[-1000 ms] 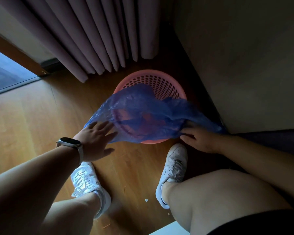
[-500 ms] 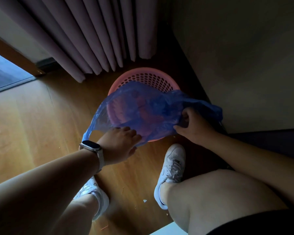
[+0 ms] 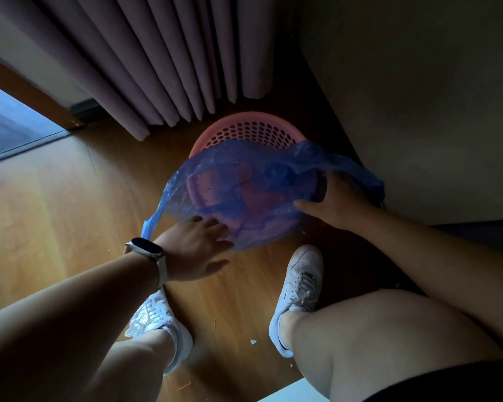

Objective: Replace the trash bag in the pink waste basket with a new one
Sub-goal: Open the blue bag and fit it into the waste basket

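Observation:
A pink perforated waste basket [image 3: 251, 130] stands on the wooden floor in the corner, below the curtain. A translucent blue trash bag [image 3: 244, 184] is spread over its near half, so only the far rim and wall show. My right hand [image 3: 336, 200] grips the bag's right edge, fingers curled into the plastic. My left hand [image 3: 199, 249], with a watch on the wrist, is at the bag's near left edge with its fingertips tucked under the plastic. A loose strip of the bag hangs down beside my left wrist.
Pleated curtain [image 3: 169, 68] hangs just behind the basket. A plain wall [image 3: 418, 97] closes the right side. My two white shoes [image 3: 301, 282] stand on the floor [image 3: 55, 213] just in front of the basket. Small scraps lie near my feet.
My left hand went from lying flat at the bag's left edge to reaching in under its near edge. My right hand lifted its side of the bag. The bag spread wider over the basket.

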Action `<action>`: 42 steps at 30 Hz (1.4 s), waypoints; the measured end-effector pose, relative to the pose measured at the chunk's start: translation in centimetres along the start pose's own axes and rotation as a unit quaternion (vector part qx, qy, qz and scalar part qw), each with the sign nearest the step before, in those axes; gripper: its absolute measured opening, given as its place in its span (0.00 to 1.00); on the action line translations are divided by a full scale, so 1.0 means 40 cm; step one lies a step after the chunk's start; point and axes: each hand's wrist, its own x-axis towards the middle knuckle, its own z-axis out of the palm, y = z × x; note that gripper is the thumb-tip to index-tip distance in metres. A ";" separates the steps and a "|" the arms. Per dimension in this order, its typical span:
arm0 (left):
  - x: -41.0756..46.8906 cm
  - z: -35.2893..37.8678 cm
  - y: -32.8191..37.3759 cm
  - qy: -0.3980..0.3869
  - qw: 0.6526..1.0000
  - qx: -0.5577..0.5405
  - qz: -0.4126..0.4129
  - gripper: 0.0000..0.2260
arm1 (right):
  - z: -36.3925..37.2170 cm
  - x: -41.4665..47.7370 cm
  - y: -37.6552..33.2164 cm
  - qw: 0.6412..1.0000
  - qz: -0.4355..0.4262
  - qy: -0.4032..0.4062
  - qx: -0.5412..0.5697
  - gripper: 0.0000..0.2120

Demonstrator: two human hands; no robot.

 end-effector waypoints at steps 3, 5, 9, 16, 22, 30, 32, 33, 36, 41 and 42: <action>0.012 -0.034 -0.010 0.094 0.989 -0.053 -0.098 0.18 | -0.008 0.004 -0.004 0.999 0.036 0.012 0.017 0.33; 0.025 -0.053 -0.025 0.154 0.971 -0.072 -0.170 0.17 | -0.017 0.005 -0.017 0.999 0.031 0.032 -0.008 0.30; 0.029 -0.052 -0.058 0.169 0.934 -0.088 -0.302 0.22 | -0.029 0.027 -0.043 0.999 -0.023 0.048 -0.005 0.26; 0.052 -0.012 -0.107 0.168 0.867 -0.164 -0.439 0.33 | 0.024 0.123 -0.032 0.996 0.041 0.027 0.075 0.28; 0.077 0.040 -0.179 0.211 0.820 -0.244 -0.473 0.30 | 0.033 0.165 0.015 0.983 0.104 -0.012 0.153 0.29; 0.074 0.038 -0.211 0.160 0.831 -0.293 -0.444 0.37 | 0.034 0.123 -0.006 0.977 0.099 -0.156 0.101 0.09; 0.058 0.034 -0.212 0.149 0.839 -0.289 -0.436 0.36 | 0.040 0.108 -0.022 0.980 0.075 -0.174 0.065 0.14; 0.050 0.032 -0.211 0.143 0.841 -0.288 -0.435 0.35 | 0.043 0.101 -0.029 0.980 0.059 -0.183 0.043 0.18; 0.011 0.029 -0.207 0.129 0.824 -0.291 -0.468 0.33 | 0.039 0.077 -0.050 0.987 -0.006 -0.146 -0.073 0.19; -0.039 0.018 -0.186 0.116 0.836 -0.271 -0.462 0.35 | 0.032 0.033 -0.062 0.926 -0.305 0.117 -0.188 0.07; -0.042 0.018 -0.182 0.118 0.842 -0.266 -0.454 0.36 | 0.042 0.032 -0.055 0.906 -0.346 0.115 -0.214 0.05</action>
